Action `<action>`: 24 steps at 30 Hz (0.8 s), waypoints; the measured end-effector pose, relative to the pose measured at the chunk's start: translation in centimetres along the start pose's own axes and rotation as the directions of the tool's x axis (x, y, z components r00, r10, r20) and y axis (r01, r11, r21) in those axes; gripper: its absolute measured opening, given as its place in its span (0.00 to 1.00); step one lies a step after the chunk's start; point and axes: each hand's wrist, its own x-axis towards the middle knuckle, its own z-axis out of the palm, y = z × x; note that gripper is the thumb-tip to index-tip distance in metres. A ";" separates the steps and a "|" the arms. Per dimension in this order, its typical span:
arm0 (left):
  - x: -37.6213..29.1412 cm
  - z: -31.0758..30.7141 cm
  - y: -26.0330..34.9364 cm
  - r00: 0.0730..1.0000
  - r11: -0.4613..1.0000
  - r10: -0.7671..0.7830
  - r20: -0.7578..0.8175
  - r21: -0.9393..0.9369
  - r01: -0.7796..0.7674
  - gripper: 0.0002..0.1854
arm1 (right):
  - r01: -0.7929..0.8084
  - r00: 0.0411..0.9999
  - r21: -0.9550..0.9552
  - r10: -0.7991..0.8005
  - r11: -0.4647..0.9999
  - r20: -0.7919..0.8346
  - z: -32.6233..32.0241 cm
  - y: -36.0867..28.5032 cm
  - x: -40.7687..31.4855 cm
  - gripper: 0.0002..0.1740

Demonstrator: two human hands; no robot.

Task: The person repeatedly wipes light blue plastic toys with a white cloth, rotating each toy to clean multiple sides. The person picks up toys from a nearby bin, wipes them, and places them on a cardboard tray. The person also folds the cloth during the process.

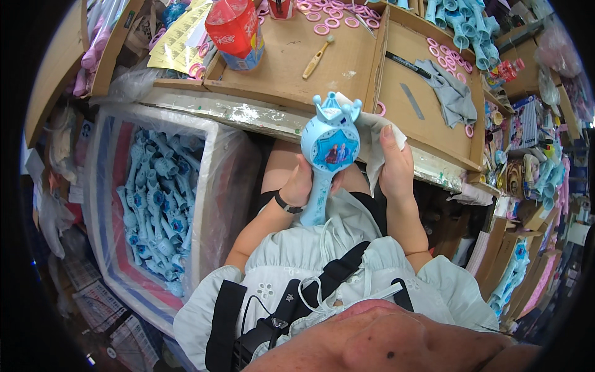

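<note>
A light blue plastic toy wand (330,149) with a crown top and a star-framed picture stands upright in front of me. My left hand (299,185) is closed around it where the round head meets the handle; part of the fingers is hidden behind it. On the other side, my right hand (396,167) grips a whitish cloth (372,139) between thumb and fingers. One end of this cloth reaches up behind the wand's crown. Many similar blue wand parts (160,200) lie in a plastic-lined bin at my left.
Cardboard trays (279,86) on the bench hold pink rings (332,22), a small brush (318,57), a red-wrapped container (234,35), a black marker (408,64), a metal strip (412,101) and a grey cloth (448,93). The lined bin's rim (209,186) stands close to my left arm.
</note>
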 end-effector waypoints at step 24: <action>0.4 2.3 2.4 0.936 0.965 0.253 -0.245 0.128 -0.227 0.28 | -0.707 0.556 0.185 0.374 0.683 0.743 1.6 6.4 -1.4 0.13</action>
